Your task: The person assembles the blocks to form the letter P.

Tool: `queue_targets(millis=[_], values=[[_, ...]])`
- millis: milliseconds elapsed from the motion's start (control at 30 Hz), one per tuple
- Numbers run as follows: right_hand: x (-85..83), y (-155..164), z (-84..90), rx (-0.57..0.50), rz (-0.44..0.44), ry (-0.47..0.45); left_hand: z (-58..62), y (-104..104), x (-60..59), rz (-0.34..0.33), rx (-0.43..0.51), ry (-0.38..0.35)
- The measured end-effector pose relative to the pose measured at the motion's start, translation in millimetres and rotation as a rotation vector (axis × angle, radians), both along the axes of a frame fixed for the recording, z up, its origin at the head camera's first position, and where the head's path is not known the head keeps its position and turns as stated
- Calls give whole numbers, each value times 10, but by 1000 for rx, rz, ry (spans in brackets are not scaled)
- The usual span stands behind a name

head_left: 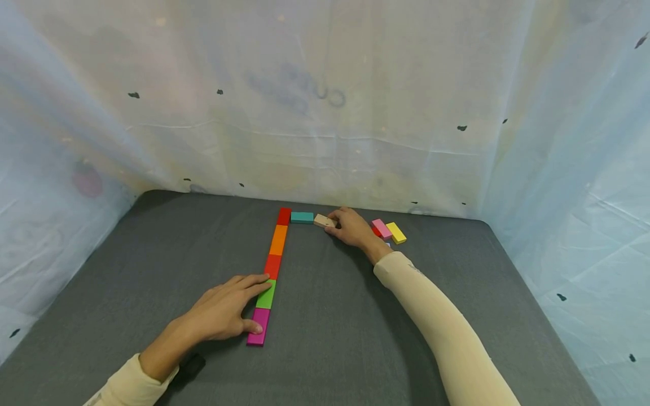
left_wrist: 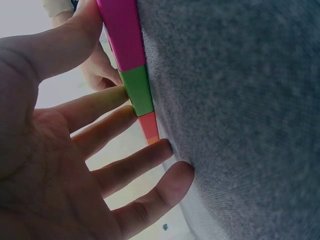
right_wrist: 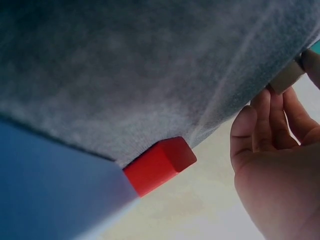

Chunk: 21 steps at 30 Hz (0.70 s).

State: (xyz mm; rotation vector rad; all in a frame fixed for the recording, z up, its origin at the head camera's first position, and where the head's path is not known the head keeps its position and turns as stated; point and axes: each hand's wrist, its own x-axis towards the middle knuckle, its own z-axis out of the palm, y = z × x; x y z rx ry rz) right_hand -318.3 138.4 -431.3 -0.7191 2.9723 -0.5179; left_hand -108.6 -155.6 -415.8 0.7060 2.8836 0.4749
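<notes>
Both arms wear long, close-fitting cream sleeves. The right sleeve [head_left: 442, 327] runs smooth from elbow to wrist, ending just short of the bare right hand [head_left: 352, 227]. The left sleeve [head_left: 127, 383] ends in a cuff behind the bare left hand [head_left: 223, 310].

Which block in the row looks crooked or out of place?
The beige block under the right hand sits tilted, not in line with the teal block beside it. The long coloured column by the left hand looks straight.
</notes>
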Motion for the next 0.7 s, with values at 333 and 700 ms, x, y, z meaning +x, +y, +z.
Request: queue_targets(millis=[333,700], values=[[-9,-3,-16,4,-5,-12,1,-4,8,-1,2,-4],[-15,118,4,18,23,13,-23,16,-14,-3,6,-2]])
